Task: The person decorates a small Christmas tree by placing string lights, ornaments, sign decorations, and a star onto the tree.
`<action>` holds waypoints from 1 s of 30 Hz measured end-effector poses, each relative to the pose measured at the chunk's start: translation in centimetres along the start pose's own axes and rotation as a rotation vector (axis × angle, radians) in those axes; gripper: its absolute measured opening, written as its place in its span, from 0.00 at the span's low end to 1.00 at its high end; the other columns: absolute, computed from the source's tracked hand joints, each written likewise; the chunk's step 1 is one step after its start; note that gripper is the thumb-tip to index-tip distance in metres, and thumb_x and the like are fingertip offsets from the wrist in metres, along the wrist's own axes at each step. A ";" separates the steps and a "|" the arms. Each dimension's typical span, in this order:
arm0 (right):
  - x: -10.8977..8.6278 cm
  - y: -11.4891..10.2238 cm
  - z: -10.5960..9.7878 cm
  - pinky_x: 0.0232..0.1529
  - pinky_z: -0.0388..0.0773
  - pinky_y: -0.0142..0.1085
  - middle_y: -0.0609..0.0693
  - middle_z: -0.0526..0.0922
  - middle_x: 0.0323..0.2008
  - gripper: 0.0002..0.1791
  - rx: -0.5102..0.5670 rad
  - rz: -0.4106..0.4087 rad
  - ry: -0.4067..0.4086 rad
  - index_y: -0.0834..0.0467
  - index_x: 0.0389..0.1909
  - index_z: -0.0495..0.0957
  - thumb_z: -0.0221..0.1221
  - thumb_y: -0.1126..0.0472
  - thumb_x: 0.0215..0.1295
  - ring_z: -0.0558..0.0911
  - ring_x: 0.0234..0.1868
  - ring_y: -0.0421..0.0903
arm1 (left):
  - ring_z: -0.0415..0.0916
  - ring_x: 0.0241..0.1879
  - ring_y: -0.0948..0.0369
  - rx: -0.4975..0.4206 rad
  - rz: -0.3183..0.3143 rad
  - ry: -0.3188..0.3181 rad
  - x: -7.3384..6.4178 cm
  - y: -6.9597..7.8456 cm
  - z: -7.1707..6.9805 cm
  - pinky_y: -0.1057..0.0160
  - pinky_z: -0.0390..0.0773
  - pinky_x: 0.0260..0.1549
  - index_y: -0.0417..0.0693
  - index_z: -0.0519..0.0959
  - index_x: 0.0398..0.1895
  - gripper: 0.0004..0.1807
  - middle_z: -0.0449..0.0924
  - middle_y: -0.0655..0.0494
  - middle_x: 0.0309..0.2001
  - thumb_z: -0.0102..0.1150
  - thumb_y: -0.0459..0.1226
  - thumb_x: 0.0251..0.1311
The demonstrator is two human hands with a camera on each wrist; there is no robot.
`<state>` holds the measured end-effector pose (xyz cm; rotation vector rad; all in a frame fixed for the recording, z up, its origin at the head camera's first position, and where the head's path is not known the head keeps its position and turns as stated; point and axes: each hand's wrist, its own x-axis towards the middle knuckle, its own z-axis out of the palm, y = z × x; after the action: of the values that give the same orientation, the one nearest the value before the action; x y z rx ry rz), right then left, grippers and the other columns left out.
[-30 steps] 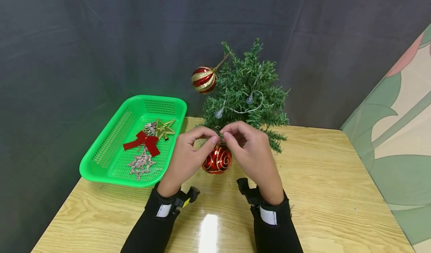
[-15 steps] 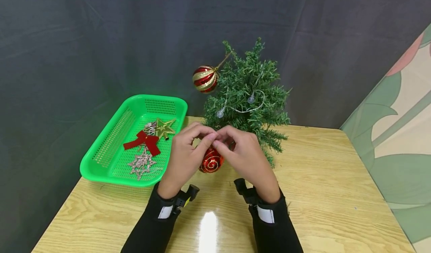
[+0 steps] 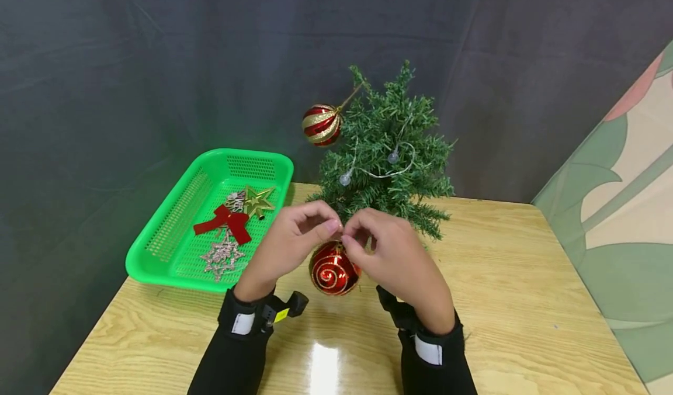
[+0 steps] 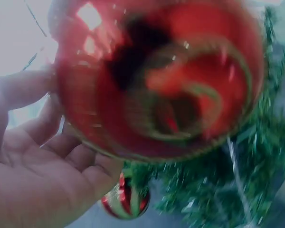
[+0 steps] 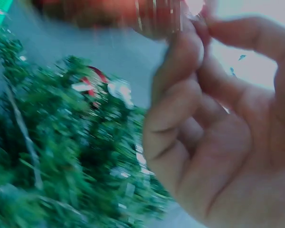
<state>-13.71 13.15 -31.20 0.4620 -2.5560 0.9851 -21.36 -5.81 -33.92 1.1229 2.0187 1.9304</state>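
A shiny red Christmas bauble point(image 3: 332, 273) with gold glitter swirls dangles just below both hands in the head view. Thumb and forefinger of the left hand point(image 3: 294, 237) pinch above its cap, and the right hand point(image 3: 388, 255) pinches right beside them. The bauble's thin string is mostly hidden by the fingertips. In the left wrist view the bauble point(image 4: 156, 85) looms large and blurred in front of the palm. The right wrist view shows curled fingers point(image 5: 175, 109) with the blurred ball at the top edge. Behind the hands stands a small green Christmas tree point(image 3: 389, 167).
A red-and-gold striped bauble point(image 3: 322, 125) hangs from the tree's upper left. Light bulbs on a wire point(image 3: 386, 175) cross its front. To the left, a green basket point(image 3: 173, 202) holds a red bow point(image 3: 225, 222), a gold star point(image 3: 257, 199) and glittery snowflakes point(image 3: 222, 256).
The bauble swung left, then came lower and nearer the body with both hands. The fingertips met half a second ago and now stand slightly apart, and the tree branch behind shows again.
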 end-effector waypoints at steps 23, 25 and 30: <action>-0.6 0.5 -0.7 0.30 0.81 0.33 0.40 0.86 0.30 0.06 0.007 -0.059 0.095 0.52 0.34 0.81 0.62 0.66 0.69 0.84 0.29 0.31 | 0.86 0.40 0.55 -0.050 0.049 0.097 0.0 0.2 1.3 0.60 0.85 0.42 0.39 0.83 0.43 0.04 0.86 0.44 0.40 0.60 0.30 0.71; -0.2 0.5 -0.1 0.27 0.79 0.32 0.41 0.87 0.29 0.05 0.025 -0.061 0.130 0.52 0.35 0.81 0.62 0.66 0.70 0.84 0.27 0.31 | 0.86 0.39 0.58 0.020 0.037 0.145 0.1 0.6 1.0 0.60 0.84 0.40 0.40 0.84 0.43 0.04 0.87 0.46 0.37 0.62 0.30 0.70; 0.8 0.8 0.9 0.20 0.75 0.29 0.47 0.88 0.27 0.04 0.083 -0.048 0.229 0.57 0.37 0.81 0.59 0.68 0.71 0.84 0.22 0.33 | 0.84 0.38 0.64 0.246 0.033 0.166 1.8 1.9 0.1 0.60 0.83 0.41 0.45 0.86 0.41 0.03 0.87 0.56 0.35 0.65 0.33 0.69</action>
<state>-14.96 12.91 -31.93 0.4059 -2.2978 1.0639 -21.79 -4.88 -31.51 1.0821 2.3945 1.8864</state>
